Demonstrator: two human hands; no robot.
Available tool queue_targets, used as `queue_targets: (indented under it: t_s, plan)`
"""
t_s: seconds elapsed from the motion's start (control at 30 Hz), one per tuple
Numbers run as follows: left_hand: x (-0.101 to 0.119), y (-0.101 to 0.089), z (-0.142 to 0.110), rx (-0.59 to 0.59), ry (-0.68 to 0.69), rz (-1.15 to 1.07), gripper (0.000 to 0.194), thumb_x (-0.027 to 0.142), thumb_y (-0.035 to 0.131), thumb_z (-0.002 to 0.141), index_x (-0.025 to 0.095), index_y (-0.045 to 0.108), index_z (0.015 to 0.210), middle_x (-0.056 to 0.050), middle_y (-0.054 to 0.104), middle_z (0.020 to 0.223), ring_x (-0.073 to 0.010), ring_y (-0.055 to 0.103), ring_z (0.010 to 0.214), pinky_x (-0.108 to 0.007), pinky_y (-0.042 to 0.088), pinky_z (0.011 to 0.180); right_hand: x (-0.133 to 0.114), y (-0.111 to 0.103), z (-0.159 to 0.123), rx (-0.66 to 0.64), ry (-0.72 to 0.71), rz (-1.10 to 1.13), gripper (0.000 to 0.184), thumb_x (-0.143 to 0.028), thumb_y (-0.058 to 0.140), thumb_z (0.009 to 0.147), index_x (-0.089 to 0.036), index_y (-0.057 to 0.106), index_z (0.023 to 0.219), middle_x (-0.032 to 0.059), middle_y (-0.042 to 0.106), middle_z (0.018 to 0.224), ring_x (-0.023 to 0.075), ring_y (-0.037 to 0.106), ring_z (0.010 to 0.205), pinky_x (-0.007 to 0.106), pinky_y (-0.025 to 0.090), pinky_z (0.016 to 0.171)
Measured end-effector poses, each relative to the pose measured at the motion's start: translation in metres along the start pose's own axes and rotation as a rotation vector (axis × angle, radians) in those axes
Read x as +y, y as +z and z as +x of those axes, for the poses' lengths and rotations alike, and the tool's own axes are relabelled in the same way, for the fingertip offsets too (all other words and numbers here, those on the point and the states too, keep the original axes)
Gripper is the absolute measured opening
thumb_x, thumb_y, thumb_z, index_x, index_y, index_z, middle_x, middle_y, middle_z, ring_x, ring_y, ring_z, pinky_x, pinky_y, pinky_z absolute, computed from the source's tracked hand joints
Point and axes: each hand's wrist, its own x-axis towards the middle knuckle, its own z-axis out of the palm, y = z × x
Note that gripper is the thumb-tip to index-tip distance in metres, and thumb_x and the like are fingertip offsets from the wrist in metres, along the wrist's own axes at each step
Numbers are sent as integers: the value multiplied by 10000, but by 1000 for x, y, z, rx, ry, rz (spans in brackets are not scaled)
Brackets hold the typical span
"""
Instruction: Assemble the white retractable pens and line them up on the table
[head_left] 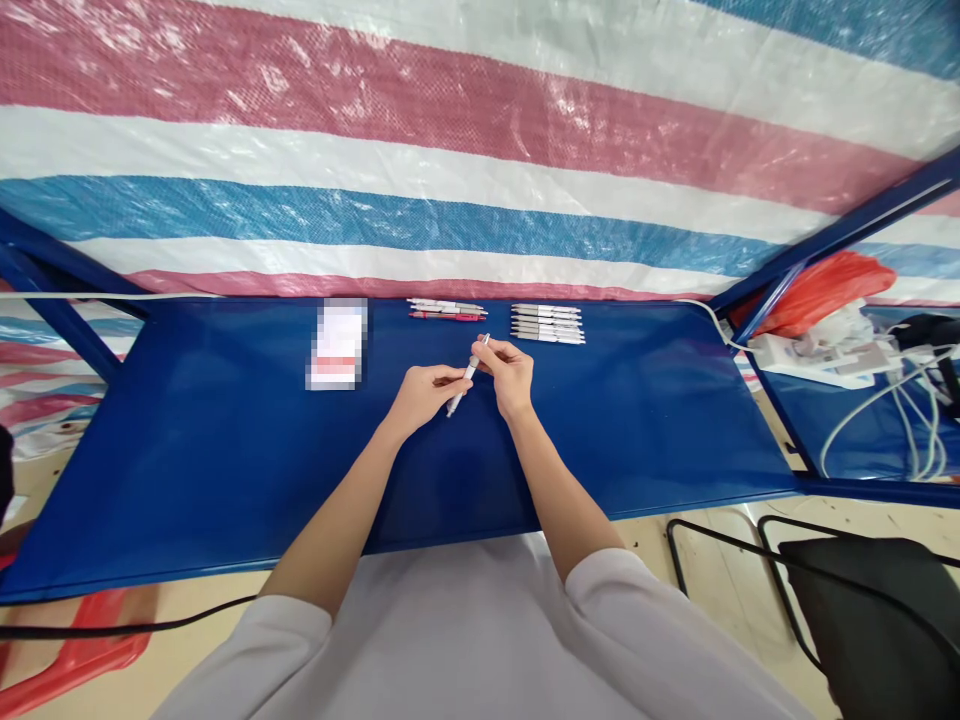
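A white pen (459, 398) is held at a slant above the middle of the blue table. My left hand (421, 397) pinches it about halfway along its length. Near its upper end, the fingers of my right hand (510, 374) close round it. Beyond my hands, toward the back edge, lies a small group of pens (448, 307), white or grey ones with a red pen (448, 317) in front. To the right of that group, several white and grey pens (547, 324) are laid side by side in a neat stack.
A blurred-out white and pink item (337, 345) lies on the blue table (247, 470) at left. Striped plastic sheeting (450, 180) hangs behind. At right are a red bag (829, 290), white cables (926, 430) and a black chair (885, 610). A red stool (97, 655) stands low at left.
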Motion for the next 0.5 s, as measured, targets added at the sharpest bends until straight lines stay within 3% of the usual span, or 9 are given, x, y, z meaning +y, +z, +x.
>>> queue_targets:
  t_s: [0.13, 0.33, 0.5]
  plan:
    - [-4, -5, 2, -62, -65, -85, 315, 396, 809, 674, 185, 779, 906, -46, 759, 767, -229, 718, 738, -353, 585, 736, 3, -2, 4, -35, 7, 5, 287, -389, 852, 562, -194, 753, 748, -5, 744, 765, 151, 672, 672, 347, 609, 726]
    - [-2, -11, 1, -182, -126, -155, 347, 434, 778, 720, 176, 774, 951, -81, 767, 860, -231, 723, 748, -374, 603, 734, 6, -4, 8, -121, 59, 42, 301, -405, 861, 540, -194, 747, 723, 17, 765, 857, 159, 696, 664, 352, 617, 703]
    - [-2, -10, 1, -202, -144, -227, 374, 468, 764, 738, 175, 770, 972, -95, 759, 886, -212, 709, 721, -372, 598, 717, 6, -5, 8, -176, 41, 37, 302, -430, 797, 660, -198, 748, 847, 22, 763, 832, 163, 711, 675, 339, 611, 702]
